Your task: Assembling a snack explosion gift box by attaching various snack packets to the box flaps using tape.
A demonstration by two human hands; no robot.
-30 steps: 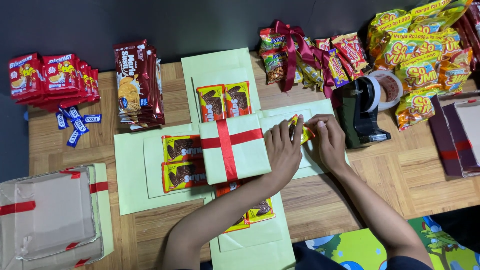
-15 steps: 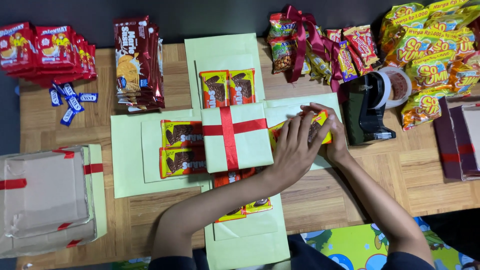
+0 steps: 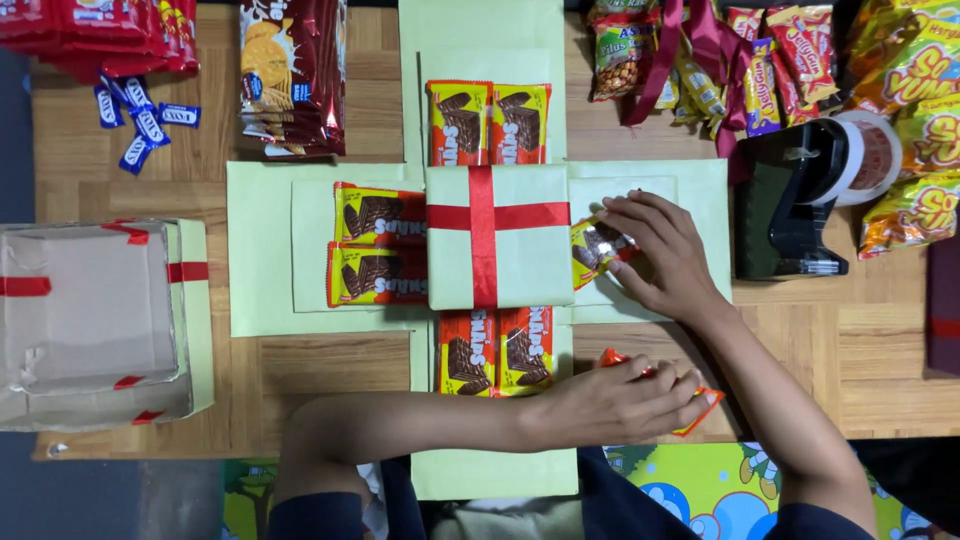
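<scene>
Yellow wafer packet (image 3: 597, 247) under right hand (image 3: 655, 250), beside box (image 3: 497, 237) edge.

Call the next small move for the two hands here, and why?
Probably bring the second wafer pack in the left hand up beside the one the right hand presses on the right flap: the other three flaps each show two packs, this one shows one.

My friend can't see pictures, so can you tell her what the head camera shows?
The right hand presses a yellow snack packet onto a pale green paper flap beside a small green box tied with red ribbon. The left hand holds an orange packet near the wooden table edge.
</scene>
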